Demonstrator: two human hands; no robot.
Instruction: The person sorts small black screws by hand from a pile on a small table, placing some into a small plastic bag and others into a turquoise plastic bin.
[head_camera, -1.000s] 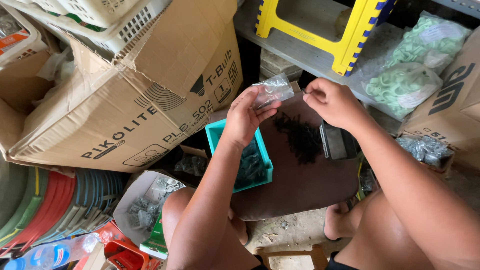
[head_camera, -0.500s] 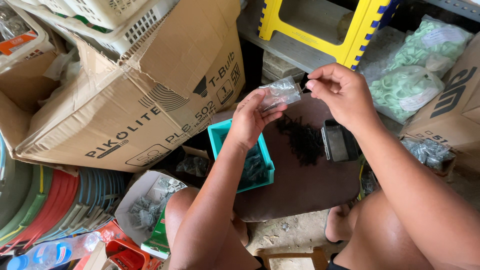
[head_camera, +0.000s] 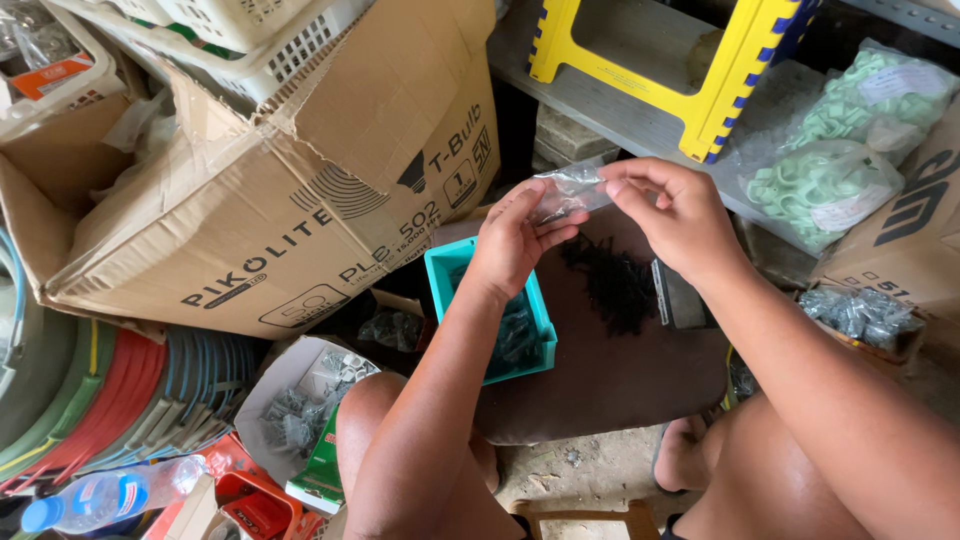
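Head view: left hand (head_camera: 515, 240) pinching a small clear bag (head_camera: 568, 190) between thumb and fingers, above the brown stool (head_camera: 610, 375) and its pile of black screws (head_camera: 612, 280). Right hand (head_camera: 672, 215) now lower, fingertips closed on the bag's right end instead of just beside it. Teal tray (head_camera: 446, 262) under the left wrist.

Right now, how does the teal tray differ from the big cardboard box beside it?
The teal tray is small, plastic and sits level on the brown board; the cardboard box is far larger, torn and tipped. The tray holds small clear packets, while a white basket rests on the box. Both are open-topped.
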